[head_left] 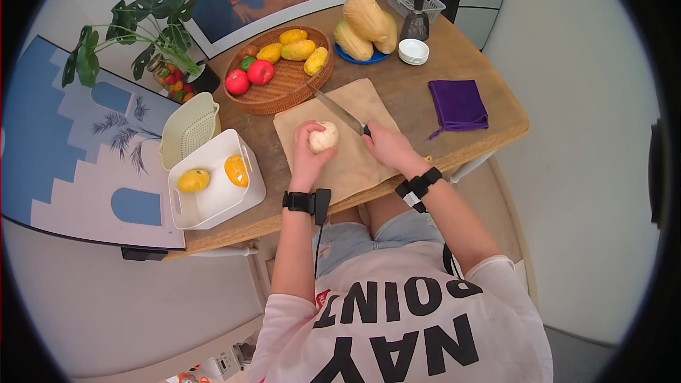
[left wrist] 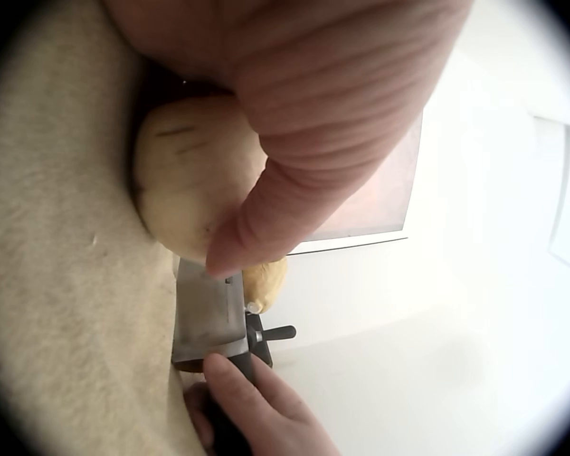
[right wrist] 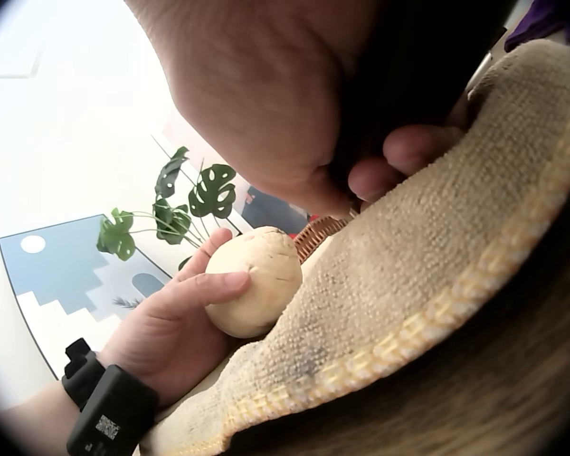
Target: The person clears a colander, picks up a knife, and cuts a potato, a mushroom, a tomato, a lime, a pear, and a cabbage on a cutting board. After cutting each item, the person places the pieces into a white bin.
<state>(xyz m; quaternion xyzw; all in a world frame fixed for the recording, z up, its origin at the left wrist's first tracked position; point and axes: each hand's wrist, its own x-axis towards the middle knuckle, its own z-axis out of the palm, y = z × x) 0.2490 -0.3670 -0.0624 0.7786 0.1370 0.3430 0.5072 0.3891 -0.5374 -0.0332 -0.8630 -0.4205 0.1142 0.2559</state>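
My left hand [head_left: 307,159] grips a round, cream-coloured root vegetable [head_left: 325,136], thumb on one side and fingers round the other. Short dark marks show on its pale skin in the left wrist view. In my right hand [head_left: 392,147] is a kitchen knife [head_left: 340,112], held by its black handle. Its wide blade [left wrist: 209,309] points away to the upper left in the head view, beyond the vegetable. A tan cloth [head_left: 365,167] lies under both hands, its stitched edge at the table's front. Much of the knife handle is hidden by the right hand.
A wicker basket [head_left: 268,104] with fruit stands behind the cloth. At left are a white bin [head_left: 213,207] holding two yellow fruits and a pale green colander [head_left: 190,128]. Rightward lie a purple cloth [head_left: 458,105], small white dishes [head_left: 413,51] and gourds [head_left: 367,18] on a blue plate.
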